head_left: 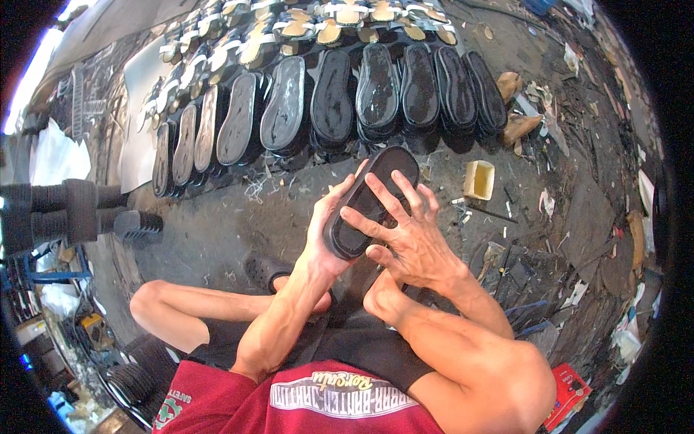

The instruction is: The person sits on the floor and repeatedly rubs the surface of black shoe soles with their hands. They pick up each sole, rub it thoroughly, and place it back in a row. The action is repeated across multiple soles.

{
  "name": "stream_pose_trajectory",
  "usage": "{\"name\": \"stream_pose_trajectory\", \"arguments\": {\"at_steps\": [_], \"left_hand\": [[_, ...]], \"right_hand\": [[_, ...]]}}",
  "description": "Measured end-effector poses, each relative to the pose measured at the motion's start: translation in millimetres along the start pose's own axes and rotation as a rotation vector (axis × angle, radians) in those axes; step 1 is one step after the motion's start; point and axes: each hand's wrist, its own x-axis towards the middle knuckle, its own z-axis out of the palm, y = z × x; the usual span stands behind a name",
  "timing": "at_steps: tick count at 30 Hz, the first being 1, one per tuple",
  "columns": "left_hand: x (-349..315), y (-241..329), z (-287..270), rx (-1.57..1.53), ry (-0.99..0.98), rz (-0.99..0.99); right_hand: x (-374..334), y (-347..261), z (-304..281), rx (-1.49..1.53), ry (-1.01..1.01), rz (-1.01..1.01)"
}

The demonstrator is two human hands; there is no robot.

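Partly hidden, black sole (pixel 366 201) tilted above floor (pixel 202 231), near sole stacks (pixel 332 101). Left hand (pixel 319 224) gripped its side, fingers mostly out of sight; right hand (pixel 413 240) spread across its face, contact unclear. Sandals (pixel 296 27) beyond were cut off at top.

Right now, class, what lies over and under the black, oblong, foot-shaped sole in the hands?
Over the black sole, the bare right hand spreads its fingers. The bare left hand grips the sole's left edge. The underside faces away, so any fingers there are covered.
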Motion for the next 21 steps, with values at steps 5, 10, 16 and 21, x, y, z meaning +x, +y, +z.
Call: {"name": "stream_pose_trajectory", "arguments": {"at_steps": [5,10,16,21], "left_hand": [[-10,-2,10,0.073,0.090,0.057],[-8,-4,-19,-0.194,-0.145,-0.009],[-10,-1,-24,0.124,-0.123,-0.011],[-9,-4,-25,-0.026,-0.082,-0.051]], "right_hand": [[-1,-1,-3,-0.021,-0.018,-0.047],[2,1,-7,-0.027,-0.017,-0.110],[3,6,-12,-0.059,-0.033,-0.155],[4,10,-14,-0.077,-0.029,-0.209]]}}
